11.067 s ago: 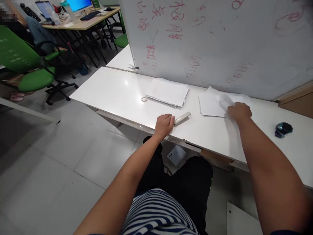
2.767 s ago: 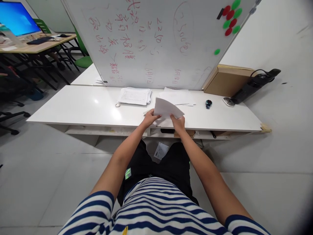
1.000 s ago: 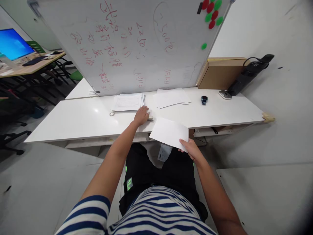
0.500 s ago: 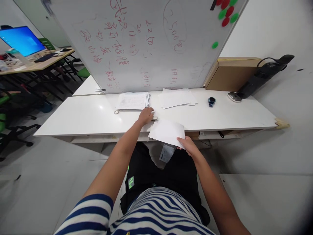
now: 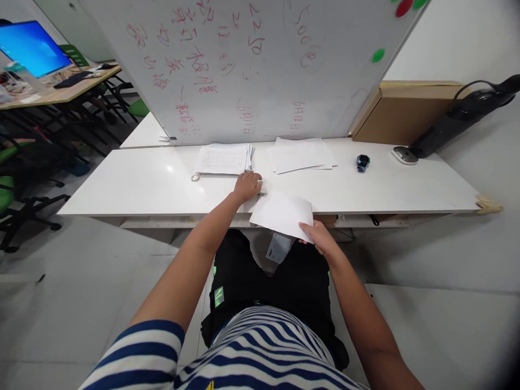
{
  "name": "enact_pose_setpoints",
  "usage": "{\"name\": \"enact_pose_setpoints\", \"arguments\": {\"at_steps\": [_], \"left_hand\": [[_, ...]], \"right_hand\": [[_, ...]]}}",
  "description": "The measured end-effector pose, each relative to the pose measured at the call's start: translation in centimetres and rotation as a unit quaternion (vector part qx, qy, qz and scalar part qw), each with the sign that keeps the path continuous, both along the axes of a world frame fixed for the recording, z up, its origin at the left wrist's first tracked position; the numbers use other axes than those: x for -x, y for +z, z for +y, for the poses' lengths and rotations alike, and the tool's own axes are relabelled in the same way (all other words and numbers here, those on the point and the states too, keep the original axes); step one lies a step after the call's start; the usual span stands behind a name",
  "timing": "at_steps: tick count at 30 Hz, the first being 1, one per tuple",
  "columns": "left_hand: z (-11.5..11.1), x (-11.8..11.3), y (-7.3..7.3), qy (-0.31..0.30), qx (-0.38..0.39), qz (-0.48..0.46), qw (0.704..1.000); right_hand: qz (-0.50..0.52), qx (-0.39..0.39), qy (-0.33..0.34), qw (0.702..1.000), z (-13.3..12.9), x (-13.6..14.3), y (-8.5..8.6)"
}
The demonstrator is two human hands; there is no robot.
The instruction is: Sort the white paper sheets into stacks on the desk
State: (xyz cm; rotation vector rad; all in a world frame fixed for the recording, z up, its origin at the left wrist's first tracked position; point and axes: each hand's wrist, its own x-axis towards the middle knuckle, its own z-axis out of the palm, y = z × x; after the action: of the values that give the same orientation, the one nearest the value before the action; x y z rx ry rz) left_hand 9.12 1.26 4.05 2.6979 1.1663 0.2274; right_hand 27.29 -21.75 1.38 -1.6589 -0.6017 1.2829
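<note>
Evidently, my feed shows the right hand pinching the white paper near its four-o'clock corner; the left hand curls over a pale tool at eleven, grip unclear. I expect the paper light, floppy, best held near corners. Its free end points toward nine, long axis nearly nine-to-three, overlapping the desk.

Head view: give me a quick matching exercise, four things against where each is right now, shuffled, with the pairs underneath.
1. nearest white paper
2. left hand
3. watch
4. cardboard box

A. on the tabletop, left of the mouse
B. partly covering a pale object
C. at the whiteboard's right edge
D. gripped by the right hand

Pairs: 1-D, 2-B, 3-A, 4-C
</note>
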Motion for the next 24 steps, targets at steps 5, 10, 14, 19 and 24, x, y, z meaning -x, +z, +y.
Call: {"name": "enact_pose_setpoints", "arguments": {"at_steps": [5, 10, 14, 19, 24], "left_hand": [[-0.2, -0.5, -0.3, 0.011, -0.008, 0.005, 1.000], [-0.1, -0.2, -0.5, 0.012, 0.003, -0.017, 1.000], [0.3, 0.0, -0.3, 0.025, 0.017, -0.034, 0.999], [0.5, 0.1, 0.4, 0.048, 0.064, -0.039, 0.996], [-0.1, 0.2, 0.5, 0.049, 0.065, -0.038, 0.996]], "right_hand": [[-0.041, -0.010, 0.019, 0.999, 0.1, -0.6, -1.0], [-0.031, 0.000, 0.013, 0.999, 0.0, -0.3, -0.8], [-0.022, -0.008, 0.007, 1.000, -0.1, 0.3, -0.1], [-0.025, -0.019, -0.004, 0.999, -0.7, 0.7, -0.1], [-0.068, -0.025, -0.009, 0.997, -2.9, 0.3, 0.5]]}}
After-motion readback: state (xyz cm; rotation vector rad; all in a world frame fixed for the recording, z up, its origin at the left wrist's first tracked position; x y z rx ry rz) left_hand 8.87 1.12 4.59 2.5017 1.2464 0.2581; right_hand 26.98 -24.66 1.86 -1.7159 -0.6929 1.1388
